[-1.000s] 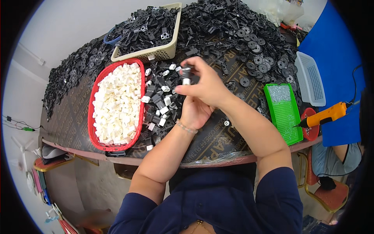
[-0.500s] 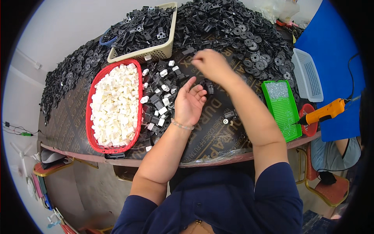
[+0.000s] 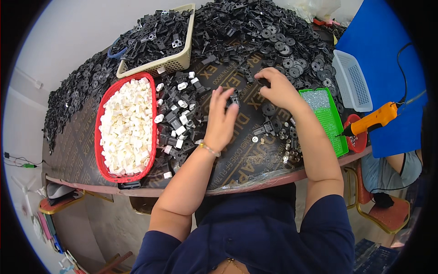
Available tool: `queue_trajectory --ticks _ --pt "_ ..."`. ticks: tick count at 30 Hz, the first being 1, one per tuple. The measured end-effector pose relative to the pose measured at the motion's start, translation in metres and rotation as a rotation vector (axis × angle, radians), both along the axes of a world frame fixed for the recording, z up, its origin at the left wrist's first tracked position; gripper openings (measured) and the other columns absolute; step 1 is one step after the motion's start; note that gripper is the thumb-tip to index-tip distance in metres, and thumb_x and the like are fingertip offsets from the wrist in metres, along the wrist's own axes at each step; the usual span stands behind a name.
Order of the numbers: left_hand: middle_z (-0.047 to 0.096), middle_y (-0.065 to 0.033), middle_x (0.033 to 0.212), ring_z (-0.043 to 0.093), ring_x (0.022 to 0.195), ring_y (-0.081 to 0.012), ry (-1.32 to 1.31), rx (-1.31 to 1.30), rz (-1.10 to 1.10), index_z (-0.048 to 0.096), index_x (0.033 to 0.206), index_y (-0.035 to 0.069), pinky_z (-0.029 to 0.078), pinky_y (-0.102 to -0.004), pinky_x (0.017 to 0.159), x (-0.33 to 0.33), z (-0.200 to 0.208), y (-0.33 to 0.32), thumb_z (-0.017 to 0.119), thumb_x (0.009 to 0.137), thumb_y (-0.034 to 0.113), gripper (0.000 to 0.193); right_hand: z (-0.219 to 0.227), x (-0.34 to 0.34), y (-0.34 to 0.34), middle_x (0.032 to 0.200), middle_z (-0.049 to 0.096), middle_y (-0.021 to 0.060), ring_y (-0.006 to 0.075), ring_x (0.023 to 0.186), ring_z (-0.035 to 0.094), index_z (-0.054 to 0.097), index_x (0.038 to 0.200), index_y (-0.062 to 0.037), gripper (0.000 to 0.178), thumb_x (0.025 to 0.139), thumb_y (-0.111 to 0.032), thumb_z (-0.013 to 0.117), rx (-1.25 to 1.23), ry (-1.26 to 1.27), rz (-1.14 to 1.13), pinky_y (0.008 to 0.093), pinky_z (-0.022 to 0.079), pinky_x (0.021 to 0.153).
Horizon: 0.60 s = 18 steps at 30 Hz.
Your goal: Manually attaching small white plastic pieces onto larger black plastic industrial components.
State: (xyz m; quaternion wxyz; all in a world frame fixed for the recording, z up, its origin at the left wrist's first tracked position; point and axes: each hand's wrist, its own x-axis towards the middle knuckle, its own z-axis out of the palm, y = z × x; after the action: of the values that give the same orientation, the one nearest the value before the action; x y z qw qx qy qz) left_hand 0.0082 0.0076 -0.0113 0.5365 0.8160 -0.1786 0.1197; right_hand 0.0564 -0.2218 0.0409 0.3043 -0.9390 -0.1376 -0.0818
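My left hand (image 3: 221, 122) is palm down over the dark table, fingers apart and apparently empty. Its fingertips are beside a small black plastic part (image 3: 235, 98); whether they touch it is hard to tell. To the right, my right hand (image 3: 278, 90) has its thumb and forefinger curved and apart, with a dark gap between them and no part clearly held. Just left of its fingertips lies another black plastic part (image 3: 247, 75). Below it are a black ring-shaped disc (image 3: 268, 108) and several small round metal pieces (image 3: 286, 145).
Left of my hands are a red basket (image 3: 97, 137) of white pieces and scattered black-and-white parts (image 3: 175, 121). Behind stand a cream basket (image 3: 186, 57) and heaps of black parts (image 3: 237, 23). A green tray (image 3: 329, 123), red bowl (image 3: 360, 145), orange electric screwdriver (image 3: 375, 119) and white basket (image 3: 342, 86) are right.
My right hand has moved right and slightly nearer, uncovering parts on the table. The left hand has turned from palm up to palm down. The whole view has shifted slightly left.
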Motion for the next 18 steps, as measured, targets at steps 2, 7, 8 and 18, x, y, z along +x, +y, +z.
queue_trajectory --ticks 2,7,8,18 --pt "0.044 -0.0215 0.148 0.038 0.139 -0.0379 -0.074 0.153 0.026 0.049 0.141 0.007 0.027 -0.0471 0.117 -0.008 -0.001 -0.008 0.058 0.096 0.022 0.049 0.006 0.013 -0.007 0.109 0.063 0.0171 0.0337 0.107 0.061 0.063 0.109 -0.0017 0.033 0.076 -0.003 0.06 -0.01 0.003 -0.023 0.0385 0.048 0.094" --pt "0.046 -0.0217 0.146 0.04 0.137 -0.0407 -0.277 0.719 -0.175 0.059 0.132 0.007 0.028 -0.0538 0.116 -0.018 0.001 -0.011 0.07 0.086 0.027 0.051 0.026 0.022 -0.033 0.102 0.064 0.0167 0.0327 0.101 0.062 0.061 0.093 -0.0009 0.016 0.078 -0.007 0.063 -0.098 0.016 -0.169 0.0398 0.049 0.088" --pt "0.051 -0.0184 0.141 0.046 0.134 -0.0369 -0.285 0.684 -0.207 0.061 0.129 0.007 0.032 -0.0518 0.113 -0.02 0.001 -0.012 0.071 0.085 0.026 0.049 0.026 0.022 -0.04 0.1 0.064 0.0168 0.0328 0.098 0.062 0.061 0.093 -0.0008 0.018 0.079 -0.01 0.066 -0.119 0.023 -0.163 0.0401 0.049 0.086" --pt "0.058 -0.0164 0.13 0.051 0.127 -0.0345 -0.362 0.637 -0.019 0.063 0.127 0.014 0.037 -0.0473 0.109 -0.019 0.014 -0.012 0.076 0.077 0.016 0.052 0.006 -0.003 -0.058 0.099 0.067 0.0182 0.0338 0.095 0.065 0.064 0.1 0.0004 0.022 0.08 -0.009 0.068 -0.189 0.101 -0.083 0.0389 0.05 0.087"
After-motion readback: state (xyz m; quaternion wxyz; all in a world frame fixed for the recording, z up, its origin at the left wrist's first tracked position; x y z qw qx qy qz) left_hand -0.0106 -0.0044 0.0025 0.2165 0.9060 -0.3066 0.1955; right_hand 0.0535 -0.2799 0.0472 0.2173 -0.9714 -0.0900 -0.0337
